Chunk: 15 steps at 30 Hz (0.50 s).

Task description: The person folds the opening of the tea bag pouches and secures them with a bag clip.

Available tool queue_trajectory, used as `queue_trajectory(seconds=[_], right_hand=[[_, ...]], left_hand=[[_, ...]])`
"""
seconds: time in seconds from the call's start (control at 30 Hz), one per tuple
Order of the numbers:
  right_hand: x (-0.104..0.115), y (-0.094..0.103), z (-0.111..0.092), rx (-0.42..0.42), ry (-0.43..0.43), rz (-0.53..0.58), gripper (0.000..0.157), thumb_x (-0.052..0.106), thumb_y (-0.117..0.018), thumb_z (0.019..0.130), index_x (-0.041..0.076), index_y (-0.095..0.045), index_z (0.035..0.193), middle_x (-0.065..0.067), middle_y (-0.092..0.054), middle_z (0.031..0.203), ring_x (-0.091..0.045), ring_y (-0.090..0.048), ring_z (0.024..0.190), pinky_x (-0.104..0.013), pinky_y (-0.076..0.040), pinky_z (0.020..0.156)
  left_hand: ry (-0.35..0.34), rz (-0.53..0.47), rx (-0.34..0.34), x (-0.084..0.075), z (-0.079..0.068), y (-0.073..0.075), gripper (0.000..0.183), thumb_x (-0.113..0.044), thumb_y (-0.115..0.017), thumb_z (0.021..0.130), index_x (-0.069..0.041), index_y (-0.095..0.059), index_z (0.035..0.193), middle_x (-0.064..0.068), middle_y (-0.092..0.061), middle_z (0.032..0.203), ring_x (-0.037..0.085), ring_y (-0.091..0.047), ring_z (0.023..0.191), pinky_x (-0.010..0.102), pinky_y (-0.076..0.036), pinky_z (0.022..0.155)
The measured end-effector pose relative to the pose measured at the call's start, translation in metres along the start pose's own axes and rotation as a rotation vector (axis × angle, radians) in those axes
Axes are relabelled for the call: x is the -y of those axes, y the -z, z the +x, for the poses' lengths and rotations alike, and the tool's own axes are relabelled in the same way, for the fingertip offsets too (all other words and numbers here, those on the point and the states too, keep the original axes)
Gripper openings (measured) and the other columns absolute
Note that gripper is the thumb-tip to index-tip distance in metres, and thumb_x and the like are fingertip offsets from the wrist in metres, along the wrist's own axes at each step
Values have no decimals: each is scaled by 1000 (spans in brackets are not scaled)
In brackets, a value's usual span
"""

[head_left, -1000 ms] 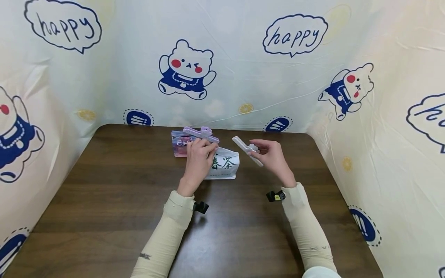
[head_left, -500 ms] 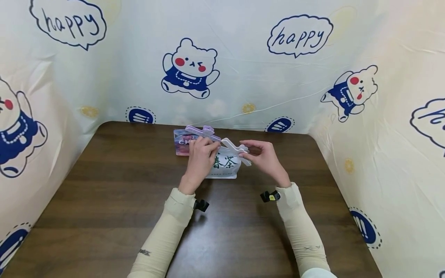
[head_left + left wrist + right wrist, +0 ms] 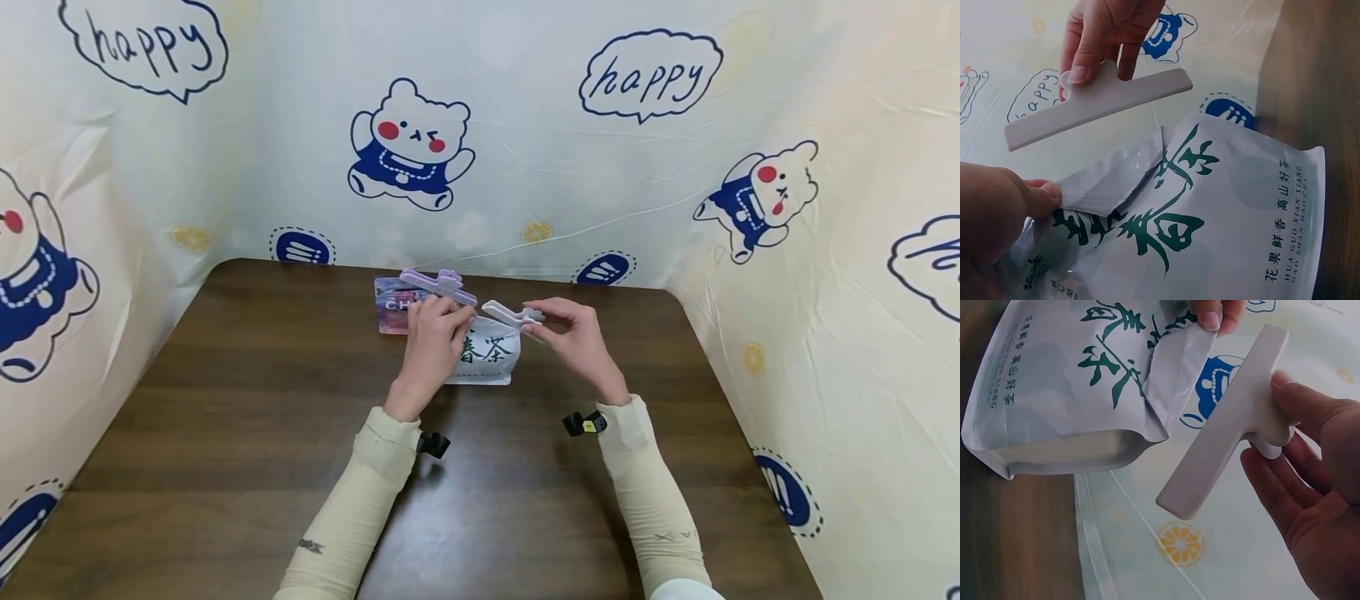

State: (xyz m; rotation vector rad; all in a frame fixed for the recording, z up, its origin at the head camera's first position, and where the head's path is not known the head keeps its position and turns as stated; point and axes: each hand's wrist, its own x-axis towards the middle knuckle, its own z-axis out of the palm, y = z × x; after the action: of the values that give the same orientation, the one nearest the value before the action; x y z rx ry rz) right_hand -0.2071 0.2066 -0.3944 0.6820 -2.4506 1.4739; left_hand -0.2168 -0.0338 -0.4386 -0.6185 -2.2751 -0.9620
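Observation:
A white tea bag (image 3: 1235,206) with green lettering stands on the table, its top edge folded over. My left hand (image 3: 432,350) pinches the folded top (image 3: 1116,178) at one end, between thumb and fingers. Just beyond the fold, my right hand (image 3: 573,337) holds a white bag clip (image 3: 1229,425) by its handles, thumb on one side and fingers on the other. In the left wrist view the clip's long bar hangs apart from the fold, slanted. The left hand hides part of the bag in the head view.
Behind the left hand stands a colourful pouch (image 3: 392,310) with a purple bag clip (image 3: 438,286) across its top. The brown table (image 3: 300,400) ends at a printed curtain (image 3: 510,150) at the back and sides.
My right hand has brought the white clip leftward to the tea bag's top, then tilted and raised it slightly. The left hand keeps its pinch on the fold.

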Motion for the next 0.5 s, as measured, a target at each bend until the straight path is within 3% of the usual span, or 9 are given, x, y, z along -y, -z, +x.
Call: queue_trajectory(seconds=[0.13, 0.37, 0.5], right_hand=[[8, 3, 0, 6, 16, 7, 31, -8, -76, 85, -6, -73, 116, -21, -72, 112, -30, -70, 99, -43, -57, 90], [2, 9, 0, 26, -20, 43, 32, -6, -79, 84, -6, -73, 115, -23, -72, 112, -37, -70, 99, -58, -53, 90], [-1, 11, -1, 43, -52, 33, 32, -3, -79, 84, -4, -73, 116, -20, -73, 109, -31, -71, 96, -56, -54, 90]], left_hand=[[9, 1, 5, 0, 0, 0, 12, -7, -76, 91, -8, -81, 101, 4, -63, 84, 25, -50, 83, 44, -30, 80], [14, -2, 13, 0, -1, 1, 13, -7, -76, 91, -8, -81, 103, 3, -63, 85, 25, -49, 83, 44, -30, 80], [14, -4, 15, 0, 0, 1, 13, -8, -75, 92, -8, -81, 103, 3, -63, 85, 25, -49, 82, 43, -29, 80]])
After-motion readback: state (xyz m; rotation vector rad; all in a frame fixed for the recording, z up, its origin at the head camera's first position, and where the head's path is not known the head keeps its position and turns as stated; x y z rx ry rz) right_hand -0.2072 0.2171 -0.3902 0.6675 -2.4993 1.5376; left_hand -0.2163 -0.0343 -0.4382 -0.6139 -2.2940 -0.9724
